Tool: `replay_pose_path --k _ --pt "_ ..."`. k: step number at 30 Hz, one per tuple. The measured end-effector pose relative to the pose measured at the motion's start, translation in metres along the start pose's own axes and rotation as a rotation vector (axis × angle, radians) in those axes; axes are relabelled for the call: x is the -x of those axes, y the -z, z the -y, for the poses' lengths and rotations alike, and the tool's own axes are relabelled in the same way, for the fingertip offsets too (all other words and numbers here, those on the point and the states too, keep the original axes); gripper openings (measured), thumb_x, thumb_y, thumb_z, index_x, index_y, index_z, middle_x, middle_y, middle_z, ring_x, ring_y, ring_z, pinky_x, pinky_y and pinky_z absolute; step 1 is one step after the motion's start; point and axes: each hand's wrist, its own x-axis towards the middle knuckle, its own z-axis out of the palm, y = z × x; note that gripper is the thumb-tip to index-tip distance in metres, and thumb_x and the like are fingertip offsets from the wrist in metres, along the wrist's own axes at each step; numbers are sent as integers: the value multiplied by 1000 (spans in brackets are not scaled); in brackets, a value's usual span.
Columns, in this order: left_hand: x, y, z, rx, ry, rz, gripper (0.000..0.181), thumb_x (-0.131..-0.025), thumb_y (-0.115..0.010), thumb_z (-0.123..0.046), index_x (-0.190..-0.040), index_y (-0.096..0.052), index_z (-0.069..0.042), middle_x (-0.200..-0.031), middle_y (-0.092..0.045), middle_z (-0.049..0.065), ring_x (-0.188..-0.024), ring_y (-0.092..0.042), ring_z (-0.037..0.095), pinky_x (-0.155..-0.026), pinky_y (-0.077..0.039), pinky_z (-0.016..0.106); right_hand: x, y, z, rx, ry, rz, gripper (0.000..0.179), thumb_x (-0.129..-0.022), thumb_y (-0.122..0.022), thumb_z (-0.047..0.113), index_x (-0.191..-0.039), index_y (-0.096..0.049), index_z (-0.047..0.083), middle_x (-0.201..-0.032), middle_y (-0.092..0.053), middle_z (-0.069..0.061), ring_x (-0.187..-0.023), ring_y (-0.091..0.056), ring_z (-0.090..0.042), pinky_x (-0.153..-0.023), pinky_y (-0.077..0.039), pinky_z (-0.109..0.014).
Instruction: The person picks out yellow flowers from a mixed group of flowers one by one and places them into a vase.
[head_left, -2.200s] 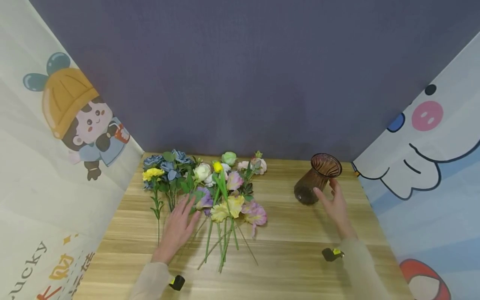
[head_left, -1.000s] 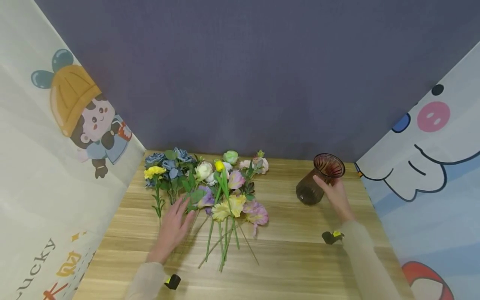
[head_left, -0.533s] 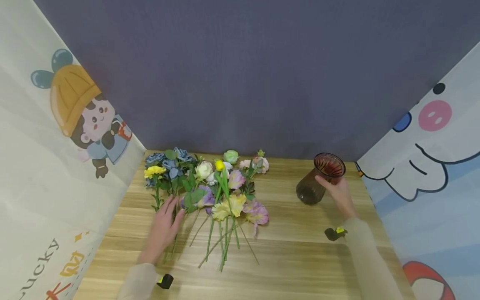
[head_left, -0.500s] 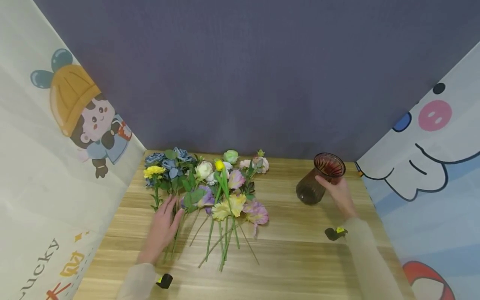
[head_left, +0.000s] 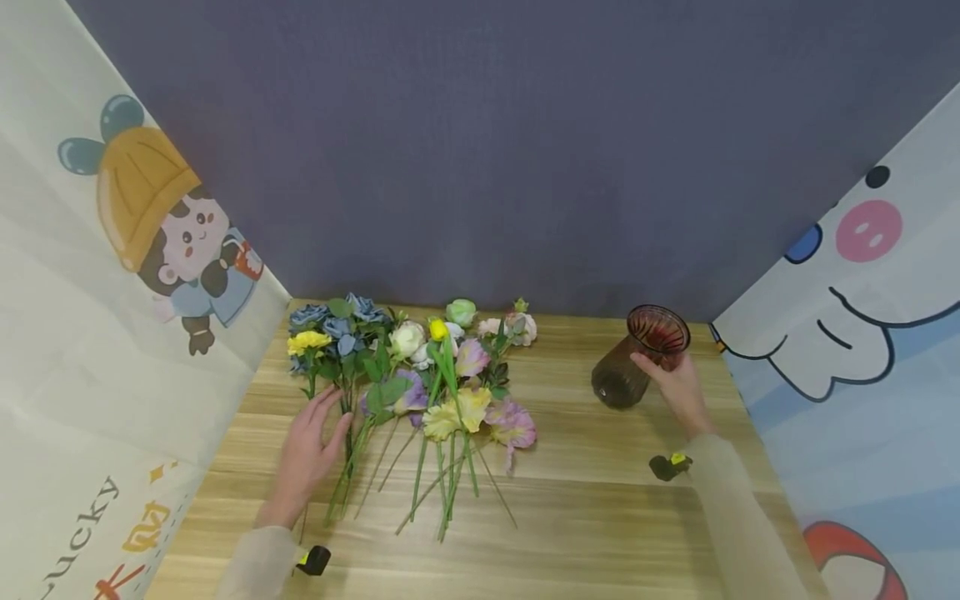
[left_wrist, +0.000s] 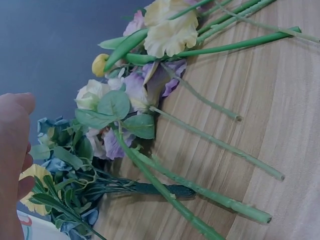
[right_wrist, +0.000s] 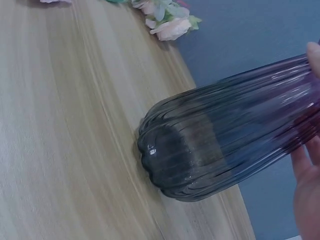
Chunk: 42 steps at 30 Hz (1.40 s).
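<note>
My right hand [head_left: 677, 392] grips a dark, purplish ribbed glass vase [head_left: 624, 377] by its neck, below the flared rim. In the right wrist view the vase [right_wrist: 215, 135] has its base on the wooden table, and part of the hand is out of frame. On the left side, my left hand [head_left: 307, 446] reaches over the stem of a yellow flower [head_left: 308, 342], fingers loosely bent. The left wrist view shows nothing clearly held in that hand [left_wrist: 12, 160]. Blue roses [head_left: 345, 335] lie just beyond it, their bundled stems [left_wrist: 145, 187] beside the fingers.
Several other artificial flowers lie across the table [head_left: 585, 533]: a white rose [head_left: 407, 340], a yellow tulip [head_left: 438, 331], a yellow ruffled bloom [head_left: 459, 414] and a pink one [head_left: 512, 425]. Their stems cross toward the front. A dark panel [head_left: 480, 167] stands behind.
My left hand has shifted left and nearer, from the green leaves toward the yellow flower's stem. My right hand has moved onto the vase's neck and stayed there.
</note>
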Motion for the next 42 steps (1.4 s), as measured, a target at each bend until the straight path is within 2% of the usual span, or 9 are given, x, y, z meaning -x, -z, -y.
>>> replay_pose_path --k 6,11,17,23,29,34,42 --pt "-3 -1 3 -14 -13 -38 48 -91 -75 -3 -134 -59 9 -140 -57 31 -123 -56 52 -104 -43 67 -9 4 -24 8 -6 -34 60 -93 -78 12 -144 -47 9 -117 -63 20 -111 -59 5 -93 -45 -8" --pt "-4 1 5 -42 52 -30 46 -96 -72 -10 -135 -58 9 -140 -55 31 -124 -54 53 -104 -42 68 -12 3 -31 56 -20 -77 62 -92 -80 17 -145 -49 8 -115 -62 21 -109 -58 5 -92 -46 -8" --pt "-4 6 10 -37 172 -6 48 -99 -69 -15 -138 -55 10 -145 -51 33 -130 -48 54 -108 -38 70 -4 0 -15 29 -14 -65 61 -93 -79 12 -143 -48 -2 -109 -63 21 -102 -60 4 -87 -48 -9" --pt "-3 9 19 -9 283 21 50 -102 -65 -20 -141 -52 8 -148 -47 34 -134 -44 55 -111 -36 70 4 -4 2 77 -14 -60 60 -93 -78 15 -141 -48 -6 -106 -61 22 -99 -58 6 -86 -47 -7" --pt "-3 8 21 5 332 13 55 -100 -67 -15 -143 -47 11 -148 -44 34 -133 -44 54 -110 -37 68 5 -5 4 86 -33 -77 59 -93 -78 16 -139 -49 -5 -106 -61 21 -99 -58 6 -86 -47 -7" --pt "-2 7 22 31 356 -26 61 -99 -69 -12 -146 -41 14 -147 -40 35 -127 -47 54 -107 -41 68 3 -5 2 80 -24 -77 58 -93 -78 16 -139 -50 -5 -108 -60 19 -101 -58 5 -87 -46 -7" --pt "-2 5 23 68 416 -84 64 -97 -71 -10 -148 -39 12 -150 -34 37 -124 -48 55 -97 -46 69 2 -4 0 49 -14 -73 54 -93 -78 15 -137 -51 -2 -108 -61 17 -100 -58 1 -86 -48 -10"
